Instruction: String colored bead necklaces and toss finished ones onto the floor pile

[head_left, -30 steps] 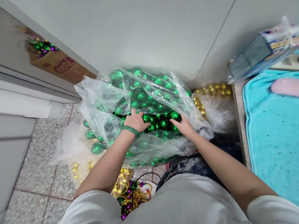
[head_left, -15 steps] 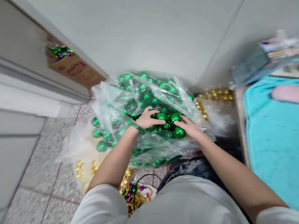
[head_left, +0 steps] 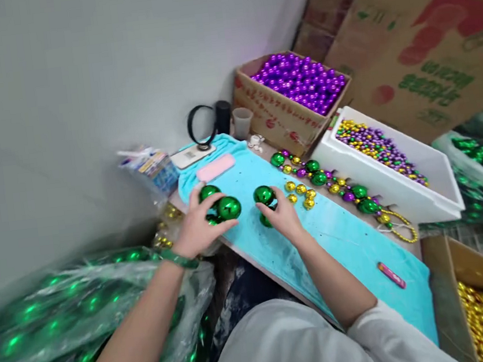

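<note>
My left hand (head_left: 200, 223) is closed around shiny green balls (head_left: 229, 208) above the near edge of the turquoise cloth (head_left: 270, 247). To its right, my right hand (head_left: 283, 214) grips more green balls, one (head_left: 264, 194) on top and another partly hidden below it. Just past my right hand, several small gold balls (head_left: 300, 189) lie loose on the cloth. A strand of green, purple and gold beads (head_left: 318, 178) stretches along the cloth's far side. At lower left is a clear plastic bag (head_left: 118, 288) full of green balls.
A carton (head_left: 272, 105) of purple balls and a white foam box (head_left: 393, 190) of mixed beads stand behind the cloth. Another carton (head_left: 440, 280) holds gold balls at right. A pink case (head_left: 215, 167), a black ring (head_left: 201, 126) and a small pink tube (head_left: 392, 275) are also there.
Both hands have left the bag and moved right, over the turquoise cloth, with green balls in them. The view has swung right, showing the boxes.
</note>
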`<action>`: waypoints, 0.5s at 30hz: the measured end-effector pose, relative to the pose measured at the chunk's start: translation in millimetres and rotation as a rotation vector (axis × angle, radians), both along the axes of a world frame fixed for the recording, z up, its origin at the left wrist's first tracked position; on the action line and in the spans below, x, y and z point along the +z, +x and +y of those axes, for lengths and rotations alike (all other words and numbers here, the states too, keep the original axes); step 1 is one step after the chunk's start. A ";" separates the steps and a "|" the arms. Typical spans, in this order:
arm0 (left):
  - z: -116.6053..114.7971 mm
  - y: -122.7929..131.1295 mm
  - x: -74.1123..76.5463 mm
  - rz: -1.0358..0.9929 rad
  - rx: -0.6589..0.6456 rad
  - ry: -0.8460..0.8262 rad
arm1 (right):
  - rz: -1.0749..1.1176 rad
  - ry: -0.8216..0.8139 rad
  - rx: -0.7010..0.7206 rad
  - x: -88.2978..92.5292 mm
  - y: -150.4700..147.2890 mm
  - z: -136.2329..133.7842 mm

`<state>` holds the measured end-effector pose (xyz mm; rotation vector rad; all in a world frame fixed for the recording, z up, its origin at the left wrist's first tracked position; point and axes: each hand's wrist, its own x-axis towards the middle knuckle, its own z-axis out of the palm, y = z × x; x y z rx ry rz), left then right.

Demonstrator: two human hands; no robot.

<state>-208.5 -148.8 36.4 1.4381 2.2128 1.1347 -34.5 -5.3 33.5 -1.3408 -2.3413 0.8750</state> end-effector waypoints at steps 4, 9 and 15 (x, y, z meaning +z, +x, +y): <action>103.6 10.2 -23.4 0.202 -0.230 -0.240 | -0.227 0.088 -0.153 -10.9 7.9 37.5; 159.8 20.2 -39.2 0.315 -0.367 -0.389 | -0.351 0.067 -0.200 -15.2 -3.4 60.2; 179.9 20.5 -55.0 0.218 -0.438 -0.316 | -0.307 0.083 -0.227 -26.7 -2.1 73.8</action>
